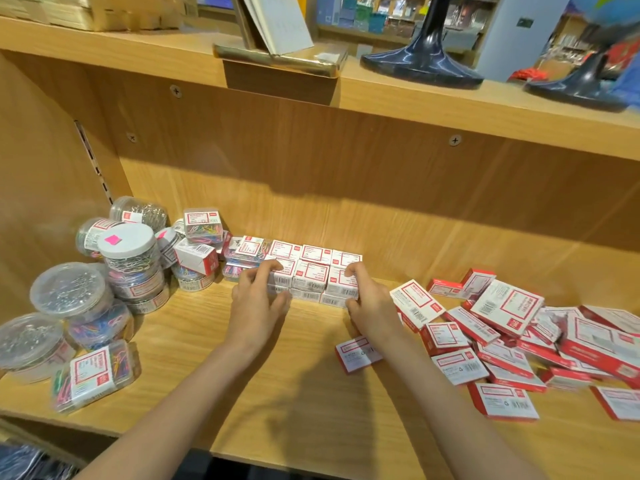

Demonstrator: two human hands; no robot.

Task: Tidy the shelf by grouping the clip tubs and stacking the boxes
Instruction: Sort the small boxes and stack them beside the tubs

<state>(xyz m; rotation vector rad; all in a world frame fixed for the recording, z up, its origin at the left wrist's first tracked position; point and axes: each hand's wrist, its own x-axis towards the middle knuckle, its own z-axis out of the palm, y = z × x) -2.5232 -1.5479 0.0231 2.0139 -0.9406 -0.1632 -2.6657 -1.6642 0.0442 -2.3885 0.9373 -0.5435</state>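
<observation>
A block of small red-and-white boxes (311, 277) was held from both sides at the middle of the wooden shelf (311, 393). The left hand (258, 299) was curled against the block's left end, at nine o'clock from it, with fingertips hooked over the top edge and the thumb stretched along the lower front. The right hand (367, 301) was curled against the right end, at three o'clock, with its fingers pinched on the corner box. The block was arranged in neat rows, stacked at least two layers high, with a further row seen behind it at twelve o'clock.

At five o'clock from the right hand, one loose box (358, 353) was lying flat on the shelf, partly covered by the forearm. Further out at three to four o'clock, a jumbled heap of boxes (512, 341) was spread toward the shelf's right edge, some overlapping and tilted.

At nine to ten o'clock from the left hand, the clip tubs (130, 261) were clustered at the shelf's left end: round clear tubs of silver and coloured clips, several stacked. A white-lidded tub with a pink sticker (126, 242) stood on top of others. A rectangular clear tub of coloured clips (95, 375) was lying tilted at seven o'clock, near the front edge.

On the upper shelf (485, 109), at twelve to one o'clock, two dark globe bases (420, 64) were seen.
</observation>
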